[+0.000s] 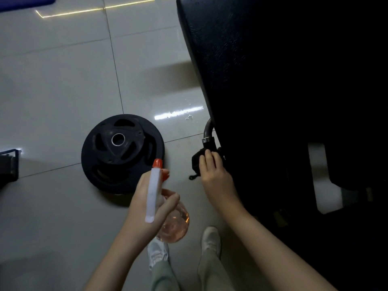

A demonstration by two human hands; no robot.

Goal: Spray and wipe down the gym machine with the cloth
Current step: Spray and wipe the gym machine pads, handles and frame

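The gym machine's black padded bench (241, 59) fills the upper right, with droplets on its surface. A curved grey metal handle (208, 133) sticks out from its lower left edge. My right hand (214, 171) presses a black cloth (197, 162) around the lower end of that handle, fingers curled over the cloth. My left hand (147, 198) grips a spray bottle (174, 221) with a white head, orange nozzle and clear round body of pinkish liquid, held low to the left of the handle.
A black weight plate (122, 153) lies flat on the glossy tiled floor (63, 80) just left of the handle. A dark frame part (8, 166) juts in at the left edge. My white shoes (211, 240) stand below. Water drops (189, 118) dot the floor.
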